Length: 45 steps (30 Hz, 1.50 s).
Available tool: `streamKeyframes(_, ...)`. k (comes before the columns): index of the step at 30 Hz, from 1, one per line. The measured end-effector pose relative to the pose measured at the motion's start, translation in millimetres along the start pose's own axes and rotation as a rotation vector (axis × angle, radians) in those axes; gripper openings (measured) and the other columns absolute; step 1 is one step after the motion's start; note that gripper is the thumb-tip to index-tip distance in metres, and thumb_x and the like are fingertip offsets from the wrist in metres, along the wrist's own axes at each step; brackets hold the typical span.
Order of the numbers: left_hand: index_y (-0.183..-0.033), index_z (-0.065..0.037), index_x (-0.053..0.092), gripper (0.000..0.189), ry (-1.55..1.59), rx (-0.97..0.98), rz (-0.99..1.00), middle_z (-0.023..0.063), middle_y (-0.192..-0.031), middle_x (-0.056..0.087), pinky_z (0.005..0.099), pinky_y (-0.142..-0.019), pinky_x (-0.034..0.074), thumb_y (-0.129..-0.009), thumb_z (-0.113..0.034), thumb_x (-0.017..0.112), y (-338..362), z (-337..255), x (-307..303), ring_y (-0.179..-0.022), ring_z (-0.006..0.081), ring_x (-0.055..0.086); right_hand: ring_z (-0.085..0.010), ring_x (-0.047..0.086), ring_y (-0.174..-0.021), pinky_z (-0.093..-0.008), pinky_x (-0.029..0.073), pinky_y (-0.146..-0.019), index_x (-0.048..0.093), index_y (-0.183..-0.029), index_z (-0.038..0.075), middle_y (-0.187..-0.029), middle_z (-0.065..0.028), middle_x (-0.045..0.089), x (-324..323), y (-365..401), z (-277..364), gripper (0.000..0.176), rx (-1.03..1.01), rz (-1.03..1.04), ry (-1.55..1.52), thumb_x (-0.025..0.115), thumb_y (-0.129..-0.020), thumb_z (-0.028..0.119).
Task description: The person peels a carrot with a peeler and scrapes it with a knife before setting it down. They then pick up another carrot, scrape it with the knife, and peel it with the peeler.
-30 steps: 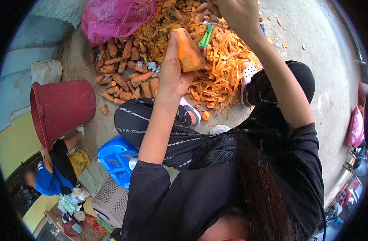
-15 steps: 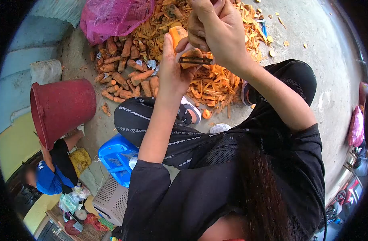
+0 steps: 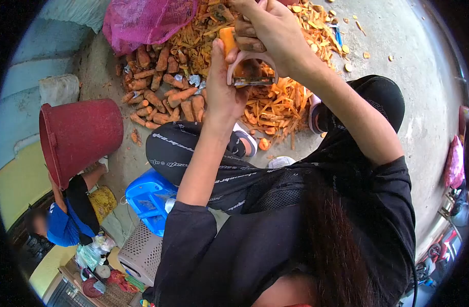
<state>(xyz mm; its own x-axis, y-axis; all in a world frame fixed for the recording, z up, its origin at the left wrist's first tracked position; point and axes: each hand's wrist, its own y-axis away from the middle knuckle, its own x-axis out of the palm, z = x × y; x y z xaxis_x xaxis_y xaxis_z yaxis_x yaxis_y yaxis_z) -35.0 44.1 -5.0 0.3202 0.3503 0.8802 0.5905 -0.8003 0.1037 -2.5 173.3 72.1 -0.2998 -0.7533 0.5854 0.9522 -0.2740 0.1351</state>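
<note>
Orange carrot [image 3: 227, 41], partly peeled, held in the left hand [image 3: 225, 82]

We see bare grey concrete floor [image 3: 408, 77] running from the left side across to the right, scuffed and pale in patches. Wall on the left: light blue section [image 3: 27, 89] farther off, yellow-green section [image 3: 20, 166] nearer. Grey perforated plastic crate [image 3: 142, 254] at near left, blue moulded plastic item [image 3: 148, 202] just beside it. Beyond the crate, at the left edge, we get a dark slatted panel [image 3: 65, 295], maybe a window or door; too small for us to tell. Light looks like soft, even daylight, brightest on the right-hand floor.
</note>
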Motion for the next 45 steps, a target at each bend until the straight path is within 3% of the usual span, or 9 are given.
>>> streamKeyframes(5,-0.079,-0.027,0.055,0.024,-0.176,-0.002,-0.230,-0.0044,-0.093,0.062,0.0379,-0.083,0.053,-0.097,-0.038,0.042,3,2,18,-0.097,0.0140,0.061,-0.0061,0.037,-0.051,-0.0197,0.040,-0.044,0.037,-0.088,0.014,-0.065,0.0038,0.035,1,1,2,0.019,0.077,-0.071,0.017,0.047,-0.097,0.028)
streamKeyframes(8,-0.085,-0.025,0.055,0.022,-0.037,-0.015,-0.054,-0.0032,-0.096,0.061,0.0399,-0.088,0.051,-0.098,-0.036,0.041,0,1,5,-0.100,0.0143,0.060,-0.0063,0.038,-0.051,-0.0210,0.045,-0.044,0.038,-0.088,0.014,-0.065,0.0033,0.036,4,2,4,0.018,0.117,-0.100,-0.014,0.047,-0.096,0.027)
streamKeyframes(14,-0.097,-0.020,0.056,0.024,-0.231,0.050,-0.199,-0.0020,-0.099,0.060,0.0382,-0.087,0.051,-0.099,-0.035,0.037,2,4,26,-0.098,0.0134,0.059,-0.0060,0.036,-0.049,-0.0204,0.045,-0.044,0.040,-0.089,0.014,-0.068,0.0031,0.038,-20,-13,-2,0.017,0.130,-0.064,-0.091,0.048,-0.096,0.027)
streamKeyframes(23,-0.115,-0.005,0.048,0.039,-0.272,-0.017,-0.175,0.0073,-0.087,0.057,0.0331,-0.056,0.054,-0.098,-0.038,0.035,6,17,25,-0.075,0.0174,0.061,-0.0096,0.048,-0.052,-0.0228,0.046,-0.042,0.041,-0.092,0.009,-0.068,-0.0010,0.043,-13,-25,18,0.019,-0.068,-0.269,0.021,0.049,-0.095,0.026)
streamKeyframes(29,-0.110,-0.002,0.050,0.048,-0.332,-0.061,-0.162,0.0110,-0.088,0.060,0.0283,-0.055,0.054,-0.097,-0.046,0.036,7,16,26,-0.069,0.0166,0.062,-0.0070,0.046,-0.051,-0.0221,0.043,-0.041,0.044,-0.094,0.004,-0.068,0.0000,0.046,-77,-84,12,0.020,-0.912,-0.353,0.627,0.047,-0.097,0.023)
streamKeyframes(32,-0.115,-0.004,0.050,0.047,-0.307,-0.055,-0.118,0.0087,-0.093,0.060,0.0297,-0.058,0.054,-0.097,-0.045,0.039,6,9,21,-0.074,0.0164,0.062,-0.0062,0.043,-0.047,-0.0187,0.039,-0.041,0.045,-0.093,0.004,-0.066,0.0017,0.044,-51,-63,20,0.021,-0.927,-0.281,0.676,0.048,-0.097,0.024)
streamKeyframes(35,-0.115,-0.007,0.050,0.045,-0.223,-0.028,-0.262,0.0058,-0.095,0.059,0.0336,-0.065,0.054,-0.096,-0.046,0.040,1,6,28,-0.081,0.0161,0.061,-0.0042,0.042,-0.047,-0.0171,0.035,-0.040,0.044,-0.094,0.006,-0.066,0.0030,0.044,-8,-8,37,0.020,-0.477,-0.001,0.544,0.049,-0.097,0.026)
streamKeyframes(38,-0.111,-0.010,0.050,0.043,-0.070,-0.104,-0.314,0.0037,-0.093,0.058,0.0392,-0.072,0.053,-0.096,-0.049,0.038,-5,2,18,-0.085,0.0150,0.059,-0.0036,0.039,-0.044,-0.0176,0.032,-0.038,0.042,-0.091,0.008,-0.063,0.0028,0.045,-13,-11,21,0.020,-0.659,0.093,0.513,0.047,-0.097,0.026)
streamKeyframes(45,-0.109,-0.014,0.053,0.032,-0.009,-0.113,-0.241,0.0030,-0.095,0.060,0.0362,-0.069,0.053,-0.097,-0.040,0.038,-4,3,-2,-0.084,0.0182,0.061,-0.0045,0.034,-0.042,-0.0206,0.030,-0.036,0.035,-0.086,0.013,-0.061,0.0026,0.041,0,8,7,0.021,-0.362,0.099,0.028,0.043,-0.099,0.026)
